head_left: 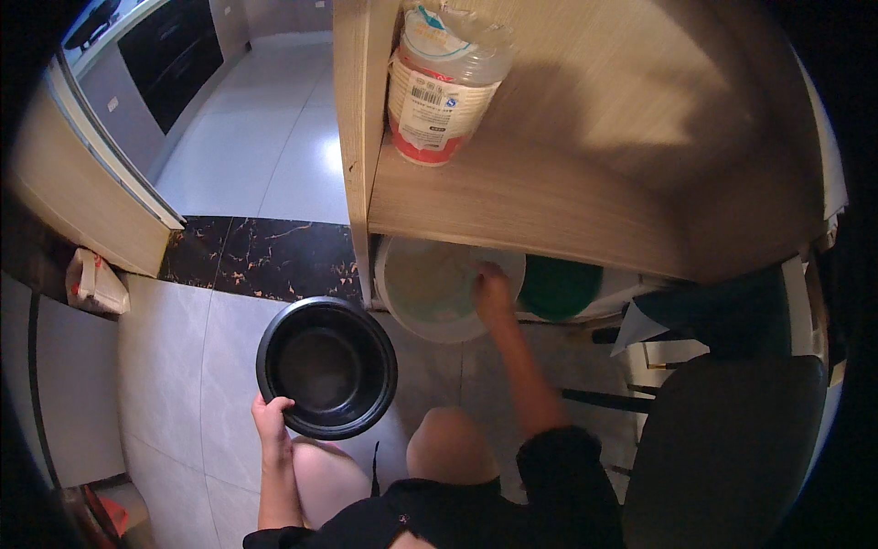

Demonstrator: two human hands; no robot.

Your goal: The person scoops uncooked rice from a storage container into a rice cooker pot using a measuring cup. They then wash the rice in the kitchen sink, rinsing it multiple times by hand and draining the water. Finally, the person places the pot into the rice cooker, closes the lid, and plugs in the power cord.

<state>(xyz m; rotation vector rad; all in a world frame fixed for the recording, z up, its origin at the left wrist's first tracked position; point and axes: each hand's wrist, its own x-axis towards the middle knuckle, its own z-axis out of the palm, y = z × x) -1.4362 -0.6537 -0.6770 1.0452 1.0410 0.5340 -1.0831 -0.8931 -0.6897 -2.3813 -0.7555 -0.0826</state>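
A round black pot point(329, 366) with a wide rim hangs tilted over my knees. My left hand point(273, 416) grips its near left rim, thumb over the edge. Under the shelf stands a round white tub point(416, 327) with pale contents. My right hand point(492, 291) reaches over the right side of this tub, fingers curled. Whatever those fingers hold is too dim to make out. Just right of the tub, partly under the shelf, is a dark green round container point(560, 285).
A wooden shelf point(512, 206) overhangs the tub and bears a wrapped stack of paper cups point(434, 110). A dark chair point(722, 439) stands at the right. Left, a white bag point(96, 282) rests by the wall. A black marble threshold point(265, 256) crosses the tiled floor.
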